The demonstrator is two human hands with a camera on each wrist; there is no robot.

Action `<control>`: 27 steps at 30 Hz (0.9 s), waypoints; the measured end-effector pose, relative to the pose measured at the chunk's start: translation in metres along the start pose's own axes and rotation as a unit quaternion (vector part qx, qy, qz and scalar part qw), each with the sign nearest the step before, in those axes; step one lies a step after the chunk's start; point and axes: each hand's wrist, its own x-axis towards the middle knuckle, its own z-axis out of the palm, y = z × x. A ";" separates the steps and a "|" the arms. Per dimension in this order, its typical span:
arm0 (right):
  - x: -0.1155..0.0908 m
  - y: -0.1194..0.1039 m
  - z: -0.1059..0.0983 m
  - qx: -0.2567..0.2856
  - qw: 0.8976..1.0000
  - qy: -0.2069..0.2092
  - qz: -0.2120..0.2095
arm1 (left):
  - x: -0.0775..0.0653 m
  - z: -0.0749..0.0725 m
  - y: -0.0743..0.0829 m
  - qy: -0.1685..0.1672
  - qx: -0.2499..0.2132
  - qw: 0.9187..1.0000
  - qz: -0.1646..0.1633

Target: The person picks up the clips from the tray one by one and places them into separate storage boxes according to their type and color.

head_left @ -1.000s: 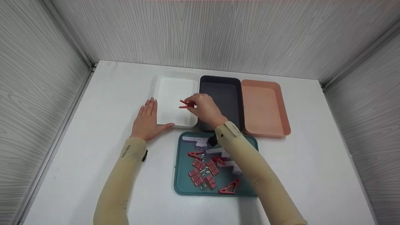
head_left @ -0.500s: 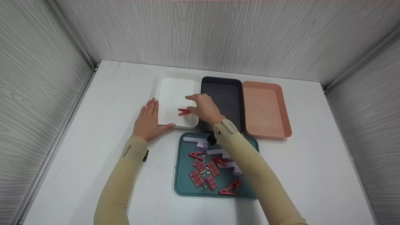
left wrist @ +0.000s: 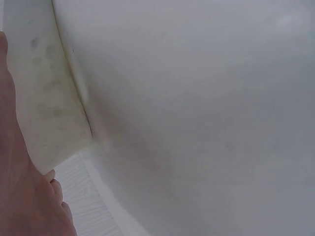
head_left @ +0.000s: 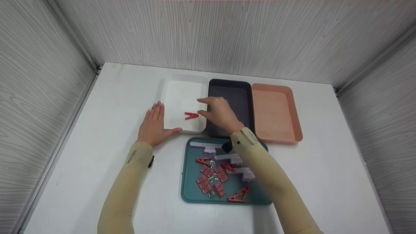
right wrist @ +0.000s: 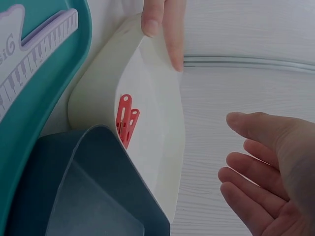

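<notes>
A red clip (head_left: pixel 191 115) shaped like a clothespin lies in the white tray (head_left: pixel 185 131); in the right wrist view its two arms show beside the near wall. My right hand (head_left: pixel 221 112) hovers over the border between the white and dark trays, thumb and fingers spread apart with nothing between them. My left hand (head_left: pixel 152 128) lies flat against the left side of the white tray, thumb along its front edge. On the teal tray (head_left: pixel 190 191) are red clips (head_left: pixel 239 195), pinkish-red binder clips (head_left: pixel 204 184) and lilac clips with a piano-key pattern (head_left: pixel 204 145).
The dark tray (head_left: pixel 230 84) stands against the white one, and a salmon-coloured tray (head_left: pixel 276 113) adjoins it on the right. All sit on a white table (head_left: pixel 325 162) with wood-grain panels (head_left: pixel 208 35) behind and at both sides. My right forearm covers part of the teal tray.
My right hand has let go of the red clip, which now lies in the white tray. The hand has since drawn slightly right. The left hand stays in place.
</notes>
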 end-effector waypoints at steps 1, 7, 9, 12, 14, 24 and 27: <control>-0.002 0.001 -0.001 0.003 1.000 0.003 -0.002 | 0.000 0.000 0.000 0.000 0.000 1.000 0.000; -0.014 0.005 -0.010 0.020 0.999 0.022 -0.017 | 0.000 -0.001 0.001 0.006 0.001 1.000 0.004; -0.019 0.006 -0.012 0.023 0.999 0.027 -0.016 | 0.001 -0.001 0.002 0.006 0.003 1.000 0.004; -0.027 0.010 -0.014 0.025 0.999 0.032 -0.009 | 0.001 -0.001 0.002 0.004 0.001 1.000 0.006; -0.032 0.012 -0.016 0.028 0.999 0.035 -0.010 | 0.002 0.000 0.002 0.001 0.005 1.000 0.008; -0.057 0.015 -0.021 0.029 0.998 0.054 -0.031 | 0.001 0.001 -0.002 0.001 0.012 1.000 0.006; -0.063 0.016 -0.023 0.029 0.997 0.058 -0.042 | 0.001 0.000 -0.002 0.001 0.013 1.000 0.005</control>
